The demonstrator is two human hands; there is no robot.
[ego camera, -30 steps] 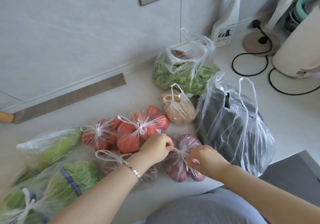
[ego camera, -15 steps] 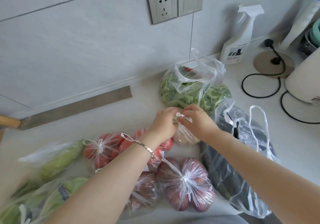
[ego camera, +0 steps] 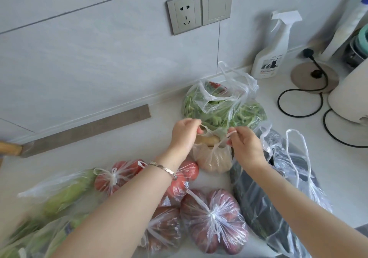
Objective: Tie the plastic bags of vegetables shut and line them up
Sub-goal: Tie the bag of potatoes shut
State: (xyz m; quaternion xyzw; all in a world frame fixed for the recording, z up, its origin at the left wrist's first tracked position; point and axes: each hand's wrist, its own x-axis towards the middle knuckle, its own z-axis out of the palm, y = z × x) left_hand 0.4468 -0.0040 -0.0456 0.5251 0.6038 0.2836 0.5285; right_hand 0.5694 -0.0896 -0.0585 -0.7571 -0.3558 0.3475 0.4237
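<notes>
A small clear bag of tan roots point(ego camera: 214, 159) sits mid-counter. My left hand point(ego camera: 184, 134) pinches its left handle and my right hand point(ego camera: 244, 144) pinches its right handle, pulling them apart above the bag's open mouth. Behind it lies an untied bag of green beans point(ego camera: 223, 106). To the right is a large untied bag of dark vegetables point(ego camera: 278, 194). In front lie a knotted bag of purple onions point(ego camera: 215, 220), another onion bag point(ego camera: 163, 230), two knotted tomato bags point(ego camera: 117, 176) point(ego camera: 183, 180) and bags of greens point(ego camera: 59, 196) at the left.
A cleaver point(ego camera: 85, 132) lies along the wall at the left. A spray bottle point(ego camera: 272, 48), a black cord point(ego camera: 298, 102) and a white appliance point(ego camera: 350, 94) stand at the back right. A wall socket point(ego camera: 184, 12) is above.
My hands let go of the knotted purple onion bag, moved back to the small tan bag and took hold of its two handles, now drawing them apart.
</notes>
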